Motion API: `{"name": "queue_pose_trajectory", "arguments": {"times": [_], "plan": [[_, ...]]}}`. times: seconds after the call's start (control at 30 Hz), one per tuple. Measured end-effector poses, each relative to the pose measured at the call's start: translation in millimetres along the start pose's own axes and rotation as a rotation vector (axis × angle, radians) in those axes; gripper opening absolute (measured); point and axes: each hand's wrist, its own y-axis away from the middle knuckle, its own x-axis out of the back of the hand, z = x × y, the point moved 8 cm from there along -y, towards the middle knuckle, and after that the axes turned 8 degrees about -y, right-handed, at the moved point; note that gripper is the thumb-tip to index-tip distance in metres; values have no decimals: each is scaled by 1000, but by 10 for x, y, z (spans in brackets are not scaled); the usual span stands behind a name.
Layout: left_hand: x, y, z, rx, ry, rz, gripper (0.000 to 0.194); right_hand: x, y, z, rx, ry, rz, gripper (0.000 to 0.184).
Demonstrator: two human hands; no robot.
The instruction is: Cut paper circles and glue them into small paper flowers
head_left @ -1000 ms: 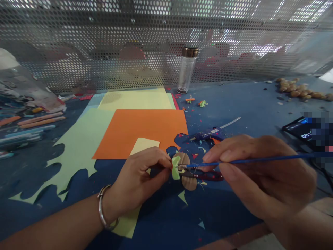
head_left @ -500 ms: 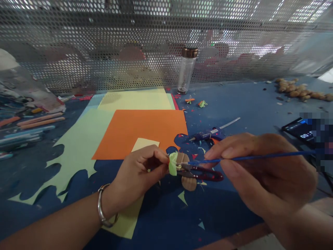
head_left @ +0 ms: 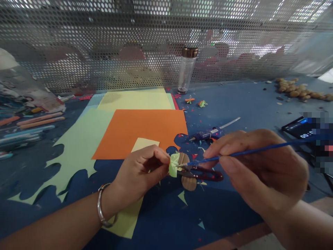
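Between the thumb and fingers of my left hand (head_left: pixel 145 166) is a small pale-green paper flower (head_left: pixel 173 165), with a bit of orange at its edge. My right hand (head_left: pixel 260 166) is closed on a thin blue paintbrush (head_left: pixel 249 150) in a pen-like pinch. The brush's tip reaches the flower's middle; whether it touches is too small to tell. Under the brush lie dark-red thread snips (head_left: pixel 210 174), partly hidden. Two round wooden discs (head_left: pixel 189 183) sit on the table beneath them.
An orange sheet (head_left: pixel 145 128) lies over cut green paper (head_left: pixel 75 146) and yellow paper (head_left: pixel 135 97). Behind my right hand are a blue glue gun (head_left: pixel 208 134), tiny paper flowers (head_left: pixel 202 103) and a glass bottle (head_left: pixel 186 71). Pens (head_left: pixel 28 133) lie left; a phone (head_left: pixel 299 128) stands right.
My right hand has shifted slightly left, and the brush's rear end has risen, so it slopes more. The flower has turned a little in my left hand.
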Motion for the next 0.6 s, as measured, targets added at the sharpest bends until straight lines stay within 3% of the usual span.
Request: {"name": "queue_pose_trajectory", "arguments": {"times": [0.23, 0.6], "plan": [[4, 30, 8, -6, -68, -6, 12, 32, 40, 79, -124, -67, 35, 19], [1, 34, 78, -55, -148, 3, 8, 41, 85, 191, -188, -169, 42, 16]]}}
